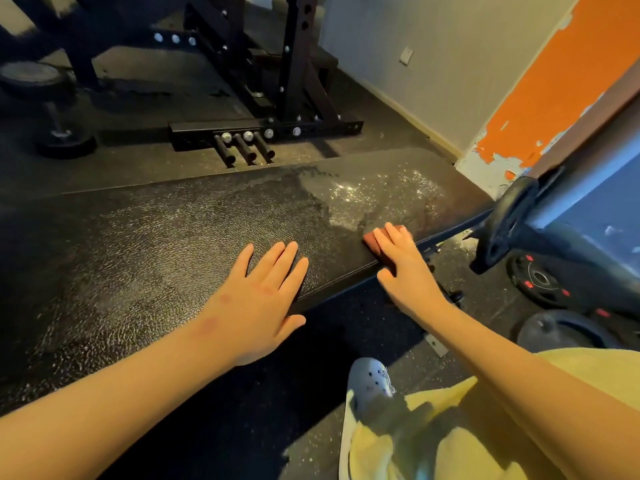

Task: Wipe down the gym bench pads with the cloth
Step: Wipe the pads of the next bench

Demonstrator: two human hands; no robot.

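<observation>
A long black textured bench pad (166, 244) runs across the view, with a wet, shiny patch toward its right end. My left hand (263, 296) lies flat on the pad near its front edge, fingers straight. My right hand (403, 265) presses a reddish-brown cloth (372, 239) onto the pad's front edge further right, fingers laid over it and the thumb down below the edge. Most of the cloth is hidden under that hand.
A black power rack base (266, 129) with three pegs stands on the rubber floor behind the bench. A dumbbell (52, 109) lies at far left. A loaded barbell plate (509, 223) and weight plates (540, 282) sit at right, near an orange-and-white wall. My shoe (370, 382) is below.
</observation>
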